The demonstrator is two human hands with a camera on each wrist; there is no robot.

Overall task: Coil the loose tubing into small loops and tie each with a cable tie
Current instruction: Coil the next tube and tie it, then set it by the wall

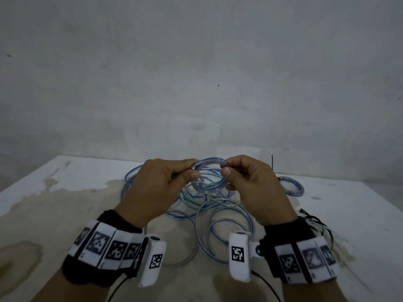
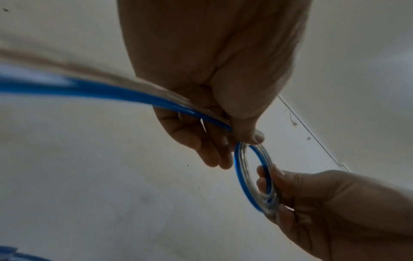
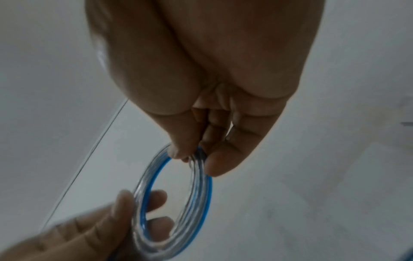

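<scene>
Tubing coil (image 1: 209, 175) pinched by left hand (image 1: 152, 188) and right hand (image 1: 255, 188), loose tubing (image 1: 218, 216) beneath, tied coil (image 1: 291, 185) beside.

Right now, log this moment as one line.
left hand: pinches clear blue-striped tubing coil | right hand: pinches coil | cable tie: none on it

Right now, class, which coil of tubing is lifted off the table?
The small coil pinched between the left hand and right hand. The other finished coil lies flat on the table, far right, and untouched.
</scene>
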